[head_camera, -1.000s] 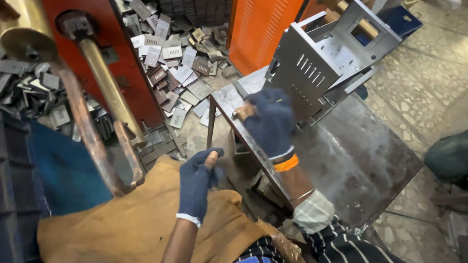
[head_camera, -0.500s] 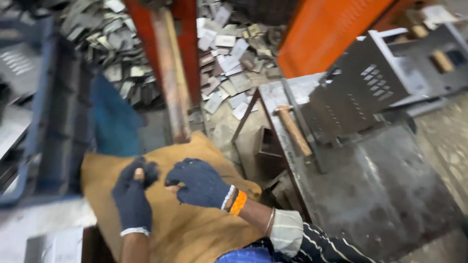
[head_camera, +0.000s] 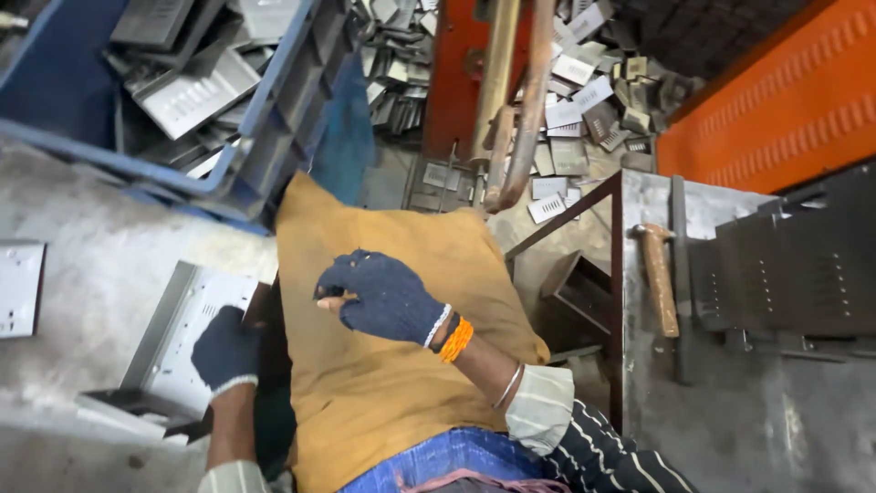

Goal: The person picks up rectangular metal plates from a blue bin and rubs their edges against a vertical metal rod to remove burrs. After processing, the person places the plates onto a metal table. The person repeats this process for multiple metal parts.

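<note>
We take the mustard-yellow cloth (head_camera: 401,365) across the person's lap as our landmark; it fills the middle of the view.

Right of the cloth: a grey steel workbench (head_camera: 757,411), scuffed, with a dark louvred metal panel (head_camera: 785,265) lying on it. A wooden-handled hammer (head_camera: 659,274) lies on the bench edge nearest the cloth, apart from both hands. An orange machine housing (head_camera: 776,110) rises beyond the bench.

Upper left of the cloth: a blue plastic crate (head_camera: 274,119) holding grey sheet-metal parts, its corner just beside the cloth's top edge.

Above the cloth: a red machine column (head_camera: 453,82) with two brass-coloured arms (head_camera: 511,100) reaching down toward the cloth's top. Loose metal offcuts (head_camera: 584,100) are heaped on the floor behind.

Left of the cloth: a pale perforated sheet-metal tray (head_camera: 178,342) on the concrete floor, touching the cloth's left side. The left hand (head_camera: 224,351), in a dark knit glove, rests on the tray's near edge, fingers curled over it; how firmly it grips we cannot tell.

Over the cloth's middle: the right hand (head_camera: 383,297), gloved alike with an orange band at the wrist, hangs loosely curled, a bare fingertip poking out, holding nothing we can see.

Far left: a small white plate (head_camera: 20,288) on the floor.
</note>
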